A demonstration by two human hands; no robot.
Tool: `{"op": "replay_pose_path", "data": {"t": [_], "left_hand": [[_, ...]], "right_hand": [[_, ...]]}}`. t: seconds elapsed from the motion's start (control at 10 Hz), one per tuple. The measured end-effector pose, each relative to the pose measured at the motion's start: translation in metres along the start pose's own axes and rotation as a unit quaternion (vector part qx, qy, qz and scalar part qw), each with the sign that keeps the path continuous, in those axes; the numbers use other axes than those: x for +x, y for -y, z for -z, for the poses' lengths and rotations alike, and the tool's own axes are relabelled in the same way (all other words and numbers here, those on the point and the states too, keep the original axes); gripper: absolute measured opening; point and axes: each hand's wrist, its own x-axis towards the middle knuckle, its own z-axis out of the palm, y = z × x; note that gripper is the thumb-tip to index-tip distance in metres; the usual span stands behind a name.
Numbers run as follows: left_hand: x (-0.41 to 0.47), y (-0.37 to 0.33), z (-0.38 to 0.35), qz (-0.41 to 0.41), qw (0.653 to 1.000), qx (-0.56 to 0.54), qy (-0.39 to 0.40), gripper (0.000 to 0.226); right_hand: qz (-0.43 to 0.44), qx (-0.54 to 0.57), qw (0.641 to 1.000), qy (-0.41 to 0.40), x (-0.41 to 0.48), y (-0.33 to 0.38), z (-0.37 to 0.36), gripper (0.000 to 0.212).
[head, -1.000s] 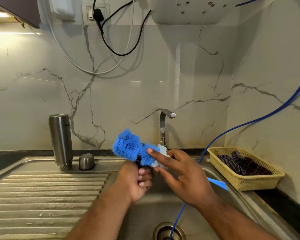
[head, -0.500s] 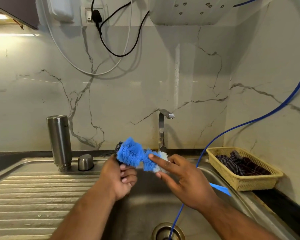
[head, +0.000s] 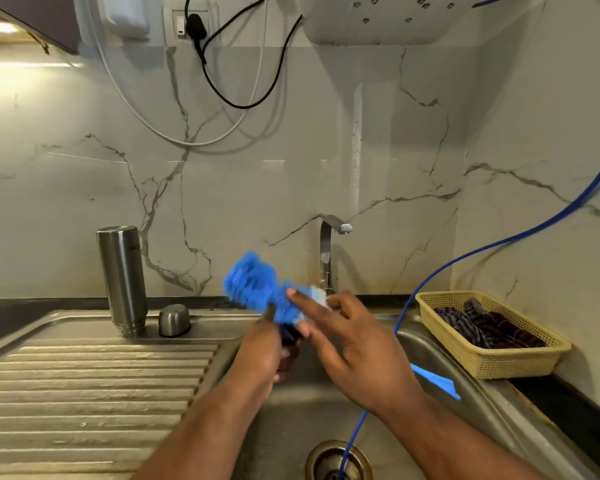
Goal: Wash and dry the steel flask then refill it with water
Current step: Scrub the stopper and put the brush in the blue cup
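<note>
The ribbed drainboard [head: 84,393] carries the steel flask [head: 122,278] standing mouth-down with its cap [head: 174,320] just beside it, while a yellow basket [head: 510,365] sits on the dark counter [head: 565,407].

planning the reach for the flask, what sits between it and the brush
In the head view, only the cap stands between the flask and the brush, close beside the flask on the sink ledge.

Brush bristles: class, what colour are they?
The brush is bright blue, whitish at one end; head view.
</note>
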Motion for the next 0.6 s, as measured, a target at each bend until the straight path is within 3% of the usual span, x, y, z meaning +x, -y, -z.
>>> {"op": "replay_pose_path", "data": {"t": [0.1, 0.2, 0.3, 0.4, 0.5, 0.6], "left_hand": [[0.010, 0.003, 0.003, -0.132, 0.971, 0.175, -0.095, 0.041], [0.018, -0.002, 0.028, -0.148, 0.961, 0.166, -0.166, 0.061], [0.022, 0.000, 0.041, -0.165, 0.922, 0.292, -0.192, 0.061], [0.021, 0.014, 0.016, -0.180, 0.905, 0.341, -0.180, 0.040], [0.015, 0.016, 0.000, -0.239, 0.865, 0.408, -0.165, 0.049], [0.023, 0.013, 0.024, -0.251, 0.852, 0.397, -0.231, 0.058]], "right_hand": [[-0.066, 0.036, 0.997, -0.033, -0.001, -0.002, -0.001, 0.047], [-0.073, 0.040, 0.996, 0.021, -0.007, -0.007, 0.003, 0.047], [-0.089, 0.043, 0.994, 0.053, -0.005, -0.001, 0.002, 0.046], [-0.146, 0.056, 0.987, 0.028, 0.003, 0.005, -0.001, 0.045], [-0.187, 0.065, 0.980, 0.030, 0.004, 0.004, 0.003, 0.048], [-0.203, 0.113, 0.970, 0.071, -0.001, 0.008, 0.004, 0.049]]}}
